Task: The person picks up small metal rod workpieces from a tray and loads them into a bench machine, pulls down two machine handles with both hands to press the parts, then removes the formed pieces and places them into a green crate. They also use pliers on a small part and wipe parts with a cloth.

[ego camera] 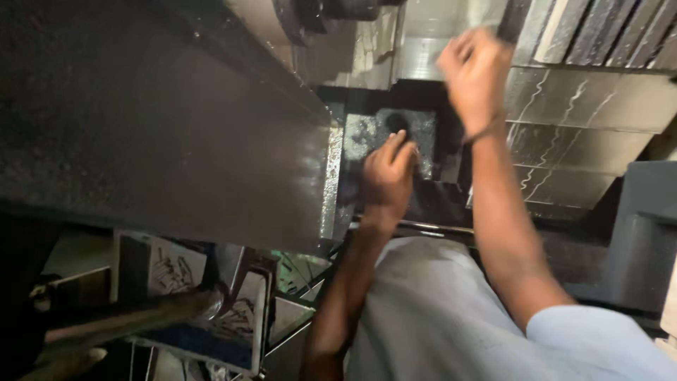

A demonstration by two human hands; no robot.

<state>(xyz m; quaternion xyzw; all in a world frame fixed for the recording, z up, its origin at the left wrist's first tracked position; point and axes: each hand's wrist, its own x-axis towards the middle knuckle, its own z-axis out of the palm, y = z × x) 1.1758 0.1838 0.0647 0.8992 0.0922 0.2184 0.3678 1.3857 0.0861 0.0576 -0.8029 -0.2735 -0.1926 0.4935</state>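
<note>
My left hand reaches into a machine's work area and rests with bent fingers on a dark, chip-speckled metal block. Whether it grips anything is not visible. My right hand is raised higher and further in, blurred by motion, fingers curled near the ribbed metal cover at the back right. Nothing shows clearly inside that hand. Both forearms are bare, and a light blue-grey shirt fills the lower middle.
A large dark metal panel covers the left half, its edge close to my left hand. Below it stand trays of metal parts. Stepped wet metal covers lie to the right, and a grey housing stands at the far right.
</note>
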